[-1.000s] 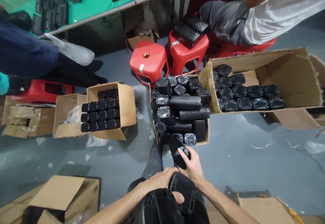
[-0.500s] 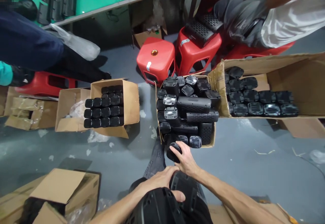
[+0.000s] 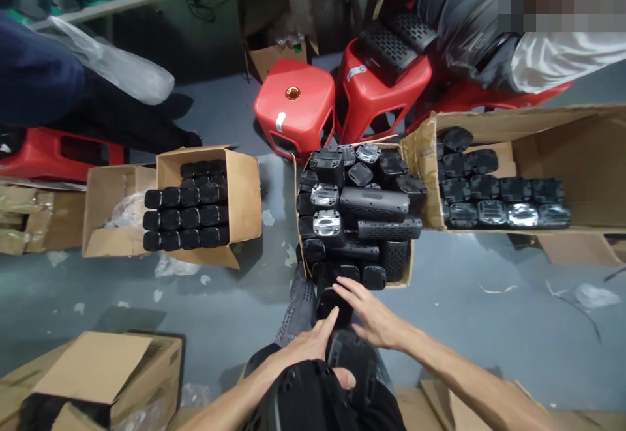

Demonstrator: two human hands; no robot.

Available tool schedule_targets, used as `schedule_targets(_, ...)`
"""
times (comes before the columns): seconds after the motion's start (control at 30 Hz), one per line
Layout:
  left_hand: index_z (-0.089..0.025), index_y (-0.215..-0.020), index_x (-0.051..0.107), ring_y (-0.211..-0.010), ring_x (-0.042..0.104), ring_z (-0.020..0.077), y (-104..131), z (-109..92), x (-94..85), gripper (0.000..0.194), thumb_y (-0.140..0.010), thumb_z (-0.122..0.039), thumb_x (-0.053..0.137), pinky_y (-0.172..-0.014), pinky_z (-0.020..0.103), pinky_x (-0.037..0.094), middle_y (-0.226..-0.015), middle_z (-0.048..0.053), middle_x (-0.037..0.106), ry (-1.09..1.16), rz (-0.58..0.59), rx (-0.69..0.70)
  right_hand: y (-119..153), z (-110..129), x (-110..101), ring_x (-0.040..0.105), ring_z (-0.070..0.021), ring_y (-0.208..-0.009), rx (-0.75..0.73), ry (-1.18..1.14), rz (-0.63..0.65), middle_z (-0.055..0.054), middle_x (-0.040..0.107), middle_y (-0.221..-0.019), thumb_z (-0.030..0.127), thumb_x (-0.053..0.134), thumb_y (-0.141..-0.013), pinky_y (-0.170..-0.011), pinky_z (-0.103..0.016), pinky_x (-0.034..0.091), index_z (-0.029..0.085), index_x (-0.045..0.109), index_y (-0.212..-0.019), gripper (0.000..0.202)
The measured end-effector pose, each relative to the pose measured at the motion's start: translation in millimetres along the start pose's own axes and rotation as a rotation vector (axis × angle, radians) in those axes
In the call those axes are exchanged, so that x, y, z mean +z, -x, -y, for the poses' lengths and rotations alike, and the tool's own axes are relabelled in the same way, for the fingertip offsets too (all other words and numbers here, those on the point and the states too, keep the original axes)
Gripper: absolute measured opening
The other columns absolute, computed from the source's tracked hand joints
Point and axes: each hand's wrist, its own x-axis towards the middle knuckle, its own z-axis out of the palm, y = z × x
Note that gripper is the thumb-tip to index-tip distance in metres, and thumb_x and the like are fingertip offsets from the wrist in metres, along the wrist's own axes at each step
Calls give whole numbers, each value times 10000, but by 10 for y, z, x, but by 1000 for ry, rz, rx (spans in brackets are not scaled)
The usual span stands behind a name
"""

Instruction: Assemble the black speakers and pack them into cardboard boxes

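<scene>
At the lower middle, my left hand (image 3: 313,346) is wrapped round a black plastic housing (image 3: 355,359) on my lap, thumb over its near side, forefinger pointing forward. Another black housing (image 3: 298,395) lies beside it, close to the camera. Just ahead, a dark rounded housing (image 3: 335,307) stands at the near edge of a full carton (image 3: 403,283). Over its right side my right hand (image 3: 369,310) is spread, fingertips at or just above it; contact is unclear. Many black perforated housings (image 3: 374,203) fill that carton.
A carton (image 3: 244,196) of stacked black parts stands left, a long half-filled carton (image 3: 567,150) right. Red stools (image 3: 298,102) are beyond. People sit or stand at upper left and upper right. More cartons (image 3: 92,366) lie lower left.
My right hand has opened from its hold on the dark housing and shifted slightly right. My left forefinger has stretched forward. The whole view has shifted a little.
</scene>
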Motion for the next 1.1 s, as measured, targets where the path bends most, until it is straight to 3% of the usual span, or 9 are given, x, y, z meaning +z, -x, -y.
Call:
schedule_targets(0.1,-306,-1715,-4,-1480,427,525,-2,-48,-56,1337,-702,-629,807,-1187,622,380,-1744,153,266,-2,17,-32,-166,-337,-226,557,-285,-1419,437,-213,-263,-94,612,-1525,77,588,-775,-1217,-458,425,219,642,-1448,689)
schedule_targets(0.2,-325,-1714,10,-1459,457,518,0,-86,-93,1348,-675,-656,803,-1166,606,413,-1738,129,288,-13,28,-46,-544,-787,-310,642,-296,-1289,828,-205,-519,-129,684,-1386,183,587,-963,-1135,-508,496,167,661,-1370,413)
schedule_targets(0.3,-327,-1714,28,-1474,447,504,2,-108,-119,1357,-654,-649,811,-1175,594,414,-1738,123,291,-34,41,-63,-945,-1109,-180,656,-291,-1220,1066,-159,-644,-123,638,-1407,339,683,-1012,-1035,-527,555,190,636,-1362,383)
schedule_targets(0.43,-304,-1718,66,-1466,460,493,-14,-92,-130,1329,-663,-635,803,-1189,594,407,-1723,117,320,-28,35,-50,-1217,-1274,24,667,-276,-1172,1280,-132,-746,-119,623,-1404,391,680,-1018,-978,-495,584,195,617,-1379,415)
schedule_targets(0.6,-304,-1718,85,-1456,457,524,-47,-30,-118,1368,-627,-676,823,-1181,624,410,-1718,112,327,-22,35,-19,-1221,-1323,37,643,-293,-1217,1398,-82,-830,-124,604,-1436,399,682,-1014,-1010,-523,563,204,614,-1386,425)
schedule_targets(0.83,-293,-1718,93,-1457,447,524,-22,-56,-139,1356,-640,-699,810,-1176,640,408,-1713,125,330,-13,34,-23,-1112,-1261,120,650,-285,-1209,1273,-46,-852,-118,633,-1397,415,684,-1012,-1018,-511,560,196,651,-1327,385)
schedule_targets(1.1,-311,-1715,111,-1437,467,522,-32,-26,-118,1355,-627,-697,819,-1192,629,394,-1712,98,335,-11,41,-24,-1220,-1314,164,627,-303,-1234,1286,-39,-952,-125,596,-1437,402,698,-999,-1029,-536,542,196,614,-1378,439)
